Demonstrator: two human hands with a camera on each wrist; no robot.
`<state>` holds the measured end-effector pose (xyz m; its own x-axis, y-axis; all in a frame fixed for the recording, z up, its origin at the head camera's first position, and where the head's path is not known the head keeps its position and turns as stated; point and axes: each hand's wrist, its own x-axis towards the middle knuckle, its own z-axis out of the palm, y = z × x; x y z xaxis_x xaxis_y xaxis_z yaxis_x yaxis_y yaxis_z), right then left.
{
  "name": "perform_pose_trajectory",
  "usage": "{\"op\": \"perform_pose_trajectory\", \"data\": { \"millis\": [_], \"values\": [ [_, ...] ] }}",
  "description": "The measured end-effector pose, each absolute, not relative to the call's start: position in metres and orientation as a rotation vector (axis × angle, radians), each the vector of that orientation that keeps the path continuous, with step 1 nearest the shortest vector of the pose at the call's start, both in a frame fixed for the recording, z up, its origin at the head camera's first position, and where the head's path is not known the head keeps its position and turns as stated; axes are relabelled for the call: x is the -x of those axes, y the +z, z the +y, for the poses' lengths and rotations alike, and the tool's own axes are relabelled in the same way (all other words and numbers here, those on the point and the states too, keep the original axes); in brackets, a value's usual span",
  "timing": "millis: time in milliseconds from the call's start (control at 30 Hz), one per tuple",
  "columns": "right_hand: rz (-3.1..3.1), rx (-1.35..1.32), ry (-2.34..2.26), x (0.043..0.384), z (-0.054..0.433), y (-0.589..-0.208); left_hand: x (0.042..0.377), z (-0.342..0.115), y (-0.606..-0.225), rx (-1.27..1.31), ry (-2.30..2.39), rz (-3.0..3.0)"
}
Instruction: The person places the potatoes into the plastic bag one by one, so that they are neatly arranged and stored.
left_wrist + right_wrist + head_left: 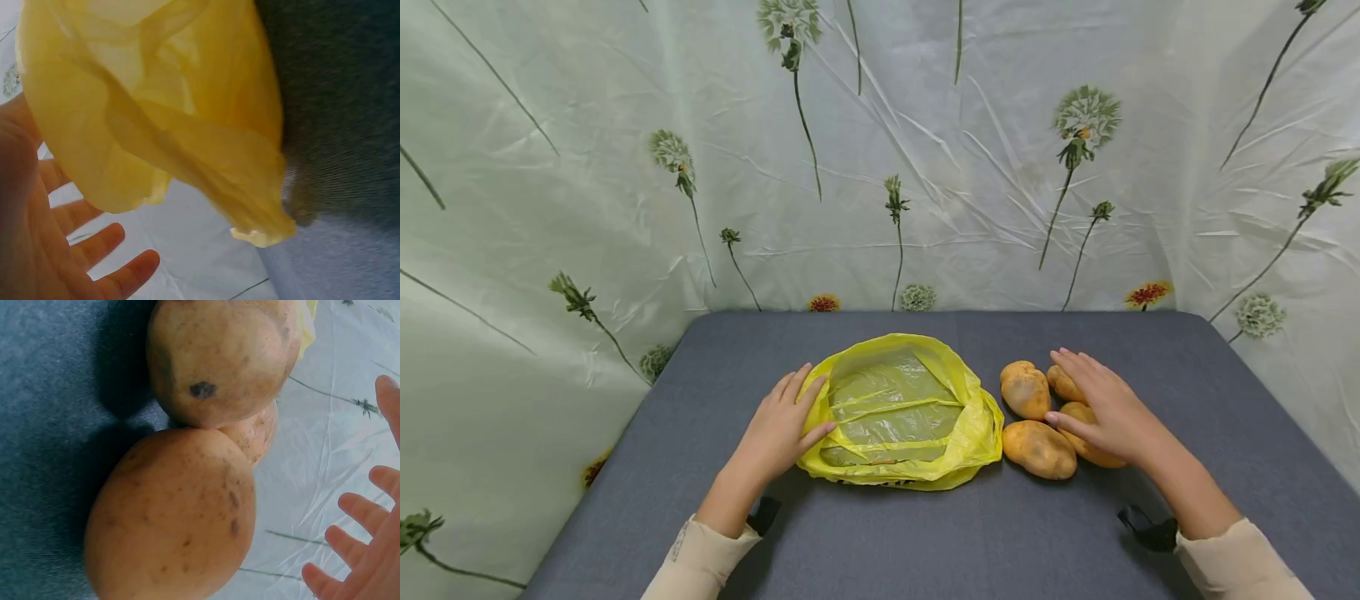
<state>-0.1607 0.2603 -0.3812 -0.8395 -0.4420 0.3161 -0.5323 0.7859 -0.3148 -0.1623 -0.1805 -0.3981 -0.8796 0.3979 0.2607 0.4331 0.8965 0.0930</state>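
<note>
A yellow plastic bag (pixel 973 433) lies on the table with its wide mouth spread toward the head camera. At its left rim is my left hand (pixel 782 425), fingers extended and loosely spread. The left wrist view shows the bag's side (pixel 212 137) in front of those spread fingers (pixel 100 244). Right of the bag sit several potatoes (pixel 1039 450), grouped close together. Over the right-hand ones hovers my right hand (pixel 1101 408), its fingers straight. In the right wrist view, two large potatoes (pixel 175 519) nearly fill the middle, and the fingers (pixel 359 512) are apart from them.
The dark grey table (pixel 880 542) has its far edge against a pale curtain (pixel 865 125) printed with dandelions. Curtain also hangs along the left and right sides. A black strap (pixel 1150 529) circles each wrist.
</note>
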Motion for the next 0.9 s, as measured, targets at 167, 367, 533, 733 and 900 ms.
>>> {"op": "perform_pose_trajectory", "data": {
  "millis": [167,367,533,733,900],
  "values": [
    [-2.755,-0.707,0.678,0.152,0.266,-0.383,0.158,-0.184,-0.403,0.541,-0.335,-2.841],
    [-2.793,-0.627,0.765,0.142,0.273,-0.386,0.153,-0.187,-0.407,0.448,-0.528,-2.904],
    [-2.849,-0.519,0.804,0.134,0.281,-0.393,0.152,-0.19,-0.413,0.418,-0.708,-2.892],
    [-2.834,-0.44,0.841,0.127,0.289,-0.404,0.152,-0.191,-0.419,0.412,-0.886,-2.843],
    [-2.833,-0.396,0.89,0.121,0.294,-0.414,0.153,-0.192,-0.424,0.391,-1.023,-2.788]
  ]
}}
